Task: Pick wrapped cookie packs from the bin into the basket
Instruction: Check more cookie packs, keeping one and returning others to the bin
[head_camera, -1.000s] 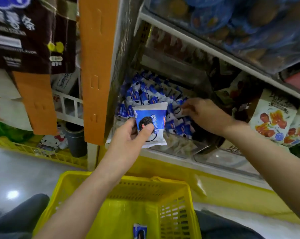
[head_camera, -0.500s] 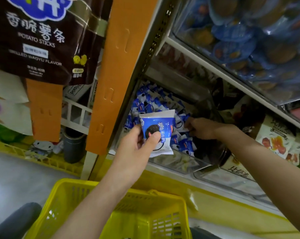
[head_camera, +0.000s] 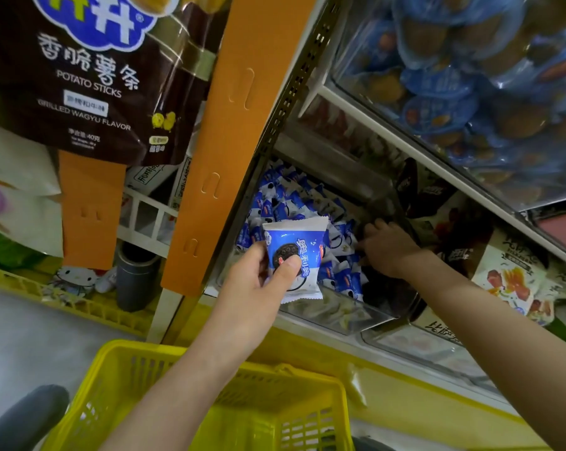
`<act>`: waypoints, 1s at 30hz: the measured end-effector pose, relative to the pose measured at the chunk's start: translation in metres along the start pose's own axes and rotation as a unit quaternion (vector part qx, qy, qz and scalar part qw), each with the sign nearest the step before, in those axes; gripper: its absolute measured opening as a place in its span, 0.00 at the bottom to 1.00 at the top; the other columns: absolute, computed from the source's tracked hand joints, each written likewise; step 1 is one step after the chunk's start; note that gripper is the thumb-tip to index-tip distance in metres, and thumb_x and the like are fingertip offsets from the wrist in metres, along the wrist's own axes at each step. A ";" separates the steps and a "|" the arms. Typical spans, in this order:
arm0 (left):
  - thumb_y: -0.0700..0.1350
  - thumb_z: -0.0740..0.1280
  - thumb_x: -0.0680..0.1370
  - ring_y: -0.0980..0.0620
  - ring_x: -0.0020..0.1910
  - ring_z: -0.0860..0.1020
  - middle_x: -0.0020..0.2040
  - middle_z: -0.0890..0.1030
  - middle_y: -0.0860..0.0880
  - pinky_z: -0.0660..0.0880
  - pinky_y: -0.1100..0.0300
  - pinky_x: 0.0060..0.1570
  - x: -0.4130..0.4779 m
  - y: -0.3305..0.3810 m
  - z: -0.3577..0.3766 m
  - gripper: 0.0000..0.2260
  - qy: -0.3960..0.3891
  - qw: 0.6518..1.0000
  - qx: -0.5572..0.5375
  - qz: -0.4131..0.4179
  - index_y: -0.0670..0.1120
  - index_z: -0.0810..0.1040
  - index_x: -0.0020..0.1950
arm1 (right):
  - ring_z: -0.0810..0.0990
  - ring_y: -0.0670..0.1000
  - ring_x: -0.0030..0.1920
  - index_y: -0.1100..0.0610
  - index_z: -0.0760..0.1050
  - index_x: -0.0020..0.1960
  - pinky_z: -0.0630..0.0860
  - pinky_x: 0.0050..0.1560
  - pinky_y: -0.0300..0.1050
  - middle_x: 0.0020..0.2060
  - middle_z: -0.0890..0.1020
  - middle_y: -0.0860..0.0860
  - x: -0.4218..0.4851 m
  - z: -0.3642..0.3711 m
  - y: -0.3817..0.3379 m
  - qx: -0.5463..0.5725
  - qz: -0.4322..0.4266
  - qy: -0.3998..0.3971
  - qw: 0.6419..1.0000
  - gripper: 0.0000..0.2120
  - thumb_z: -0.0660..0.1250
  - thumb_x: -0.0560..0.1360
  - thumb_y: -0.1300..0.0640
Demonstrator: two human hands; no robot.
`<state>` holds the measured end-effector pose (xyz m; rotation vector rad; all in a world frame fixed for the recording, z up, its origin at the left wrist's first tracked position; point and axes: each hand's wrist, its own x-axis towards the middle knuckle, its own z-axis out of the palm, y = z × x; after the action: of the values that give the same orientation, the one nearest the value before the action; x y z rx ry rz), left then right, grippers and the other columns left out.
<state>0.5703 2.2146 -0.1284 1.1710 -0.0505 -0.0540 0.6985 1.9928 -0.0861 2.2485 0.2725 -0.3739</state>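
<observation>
My left hand (head_camera: 262, 281) pinches one cookie pack (head_camera: 296, 252) upright, thumb across its face, just in front of the bin (head_camera: 333, 312). The basket (head_camera: 135, 348) sits below that hand and nearer me, so I judge the left hand has the shorter drop. My right hand (head_camera: 389, 247) reaches among the packs (head_camera: 285, 196) deeper in the bin, fingers curled; I cannot tell whether it grips one.

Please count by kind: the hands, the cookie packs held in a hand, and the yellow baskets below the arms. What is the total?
Bare hands: 2, left hand and right hand.
Blue-and-white wrapped cookie pack held: 1.
Yellow slotted plastic basket: 1.
Total: 4.
</observation>
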 end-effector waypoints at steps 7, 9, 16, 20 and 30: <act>0.47 0.63 0.76 0.70 0.44 0.77 0.46 0.81 0.60 0.70 0.79 0.38 0.000 0.003 -0.002 0.04 0.002 1.000 -0.003 0.009 0.58 0.74 0.47 | 0.66 0.55 0.64 0.47 0.65 0.69 0.66 0.59 0.48 0.65 0.70 0.54 0.014 -0.004 0.003 0.086 -0.031 -0.082 0.992 0.22 0.59 0.76 0.42; 0.48 0.63 0.76 0.71 0.44 0.77 0.46 0.81 0.60 0.70 0.79 0.37 0.001 0.004 -0.002 0.04 0.003 1.000 -0.002 0.007 0.58 0.73 0.47 | 0.65 0.55 0.65 0.49 0.63 0.71 0.66 0.60 0.48 0.66 0.69 0.54 0.015 -0.002 0.001 0.072 -0.032 -0.081 0.994 0.26 0.60 0.76 0.41; 0.46 0.63 0.77 0.71 0.44 0.78 0.44 0.81 0.60 0.70 0.79 0.36 -0.002 0.002 -0.001 0.05 -0.003 1.000 -0.014 0.005 0.57 0.73 0.48 | 0.63 0.56 0.67 0.53 0.64 0.70 0.62 0.65 0.50 0.68 0.67 0.54 0.018 -0.003 -0.004 0.043 -0.025 -0.069 0.996 0.28 0.62 0.75 0.42; 0.46 0.63 0.77 0.71 0.43 0.78 0.46 0.80 0.59 0.71 0.78 0.37 -0.001 0.002 -0.002 0.05 -0.003 1.000 0.000 0.004 0.57 0.73 0.48 | 0.65 0.56 0.66 0.52 0.67 0.67 0.63 0.64 0.49 0.66 0.69 0.55 0.020 -0.006 -0.001 0.106 -0.005 -0.084 0.991 0.27 0.68 0.72 0.45; 0.46 0.65 0.76 0.69 0.45 0.78 0.47 0.81 0.59 0.72 0.77 0.39 0.000 0.001 0.001 0.06 0.003 1.000 -0.002 -0.015 0.56 0.73 0.51 | 0.76 0.54 0.50 0.55 0.65 0.64 0.70 0.41 0.44 0.56 0.76 0.56 -0.021 -0.025 -0.001 0.270 0.107 0.042 0.956 0.24 0.70 0.71 0.58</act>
<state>0.5704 2.2137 -0.1272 1.1682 -0.0266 -0.0768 0.6834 2.0107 -0.0643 2.8034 -0.0424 -0.2569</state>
